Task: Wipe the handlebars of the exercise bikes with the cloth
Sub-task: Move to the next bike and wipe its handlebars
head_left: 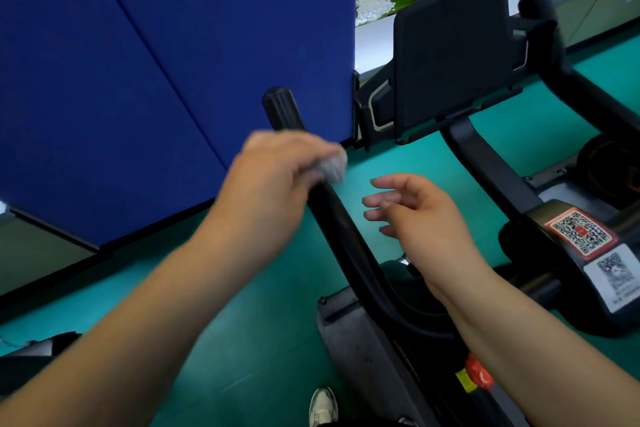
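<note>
A black exercise bike fills the right half of the view. Its left handlebar (332, 215) runs up from the frame to a rounded end near the blue panel. My left hand (273, 177) is wrapped round this bar just below its tip, gripping a small grey cloth (333, 165) against it. My right hand (415, 215) hovers to the right of the bar with its fingers loosely spread, holding nothing. The right handlebar (554, 42) rises at the far right, beyond the black console (450, 55).
A blue partition panel (156, 62) stands close to the left of the handlebar. The floor (270, 315) is green. QR code stickers (581, 232) sit on the bike frame at right. A white shoe (323, 406) shows at the bottom. Plants and a white ledge lie beyond.
</note>
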Demonstrator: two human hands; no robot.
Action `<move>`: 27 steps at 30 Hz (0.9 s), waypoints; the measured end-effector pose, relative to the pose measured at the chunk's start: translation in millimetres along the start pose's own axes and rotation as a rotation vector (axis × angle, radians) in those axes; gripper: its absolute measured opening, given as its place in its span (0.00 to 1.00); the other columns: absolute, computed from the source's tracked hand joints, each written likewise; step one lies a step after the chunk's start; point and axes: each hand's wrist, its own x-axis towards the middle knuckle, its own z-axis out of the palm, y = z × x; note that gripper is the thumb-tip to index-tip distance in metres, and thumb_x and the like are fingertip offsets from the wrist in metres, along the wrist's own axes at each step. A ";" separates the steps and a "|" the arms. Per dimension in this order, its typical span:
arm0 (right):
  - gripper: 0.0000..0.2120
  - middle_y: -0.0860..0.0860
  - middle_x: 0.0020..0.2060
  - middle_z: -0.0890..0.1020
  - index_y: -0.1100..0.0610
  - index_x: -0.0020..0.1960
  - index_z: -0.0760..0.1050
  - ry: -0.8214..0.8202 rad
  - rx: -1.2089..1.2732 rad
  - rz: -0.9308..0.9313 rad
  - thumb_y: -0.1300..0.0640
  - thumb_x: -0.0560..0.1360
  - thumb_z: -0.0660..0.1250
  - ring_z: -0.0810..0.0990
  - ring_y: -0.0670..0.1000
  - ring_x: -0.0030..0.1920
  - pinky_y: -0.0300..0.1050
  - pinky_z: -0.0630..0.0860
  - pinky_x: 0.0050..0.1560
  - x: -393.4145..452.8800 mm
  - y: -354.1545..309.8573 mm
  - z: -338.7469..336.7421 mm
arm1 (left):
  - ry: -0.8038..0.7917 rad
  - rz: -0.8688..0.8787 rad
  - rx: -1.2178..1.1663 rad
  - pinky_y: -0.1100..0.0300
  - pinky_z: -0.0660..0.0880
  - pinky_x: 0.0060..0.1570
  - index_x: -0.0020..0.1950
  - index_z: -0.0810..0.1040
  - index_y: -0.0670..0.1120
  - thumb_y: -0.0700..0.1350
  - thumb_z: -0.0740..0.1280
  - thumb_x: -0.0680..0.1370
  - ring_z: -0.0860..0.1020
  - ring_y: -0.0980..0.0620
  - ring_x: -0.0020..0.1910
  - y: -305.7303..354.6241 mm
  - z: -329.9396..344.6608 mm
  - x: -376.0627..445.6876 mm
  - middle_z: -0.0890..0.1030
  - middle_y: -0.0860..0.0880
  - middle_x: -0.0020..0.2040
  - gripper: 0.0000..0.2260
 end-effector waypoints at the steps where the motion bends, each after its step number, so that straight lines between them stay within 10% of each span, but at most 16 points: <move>1: 0.15 0.50 0.41 0.83 0.53 0.50 0.75 -0.003 -0.004 0.003 0.71 0.76 0.57 0.81 0.42 0.36 0.33 0.75 0.36 -0.2 -0.2 0.1 | 0.068 0.070 0.054 0.68 0.63 0.58 0.54 0.82 0.47 0.36 0.66 0.74 0.73 0.57 0.54 -3.8 -6.0 12.7 0.82 0.54 0.52 0.12; 9: 0.16 0.47 0.42 0.83 0.50 0.50 0.75 -0.031 -0.054 0.005 0.69 0.77 0.57 0.82 0.42 0.39 0.43 0.78 0.45 -0.7 0.1 -1.5 | -0.062 0.149 0.511 0.43 0.70 0.48 0.52 0.79 0.46 0.40 0.64 0.78 0.68 0.42 0.52 -34.2 -5.6 60.7 0.80 0.49 0.49 0.06; 27: 0.15 0.43 0.43 0.82 0.47 0.47 0.76 0.086 -0.375 -0.430 0.67 0.76 0.63 0.81 0.42 0.44 0.34 0.76 0.46 -15.2 -10.8 -79.2 | -0.550 0.074 0.418 0.54 0.67 0.58 0.56 0.76 0.56 0.46 0.60 0.82 0.62 0.53 0.52 12.7 23.3 19.5 0.75 0.59 0.52 0.08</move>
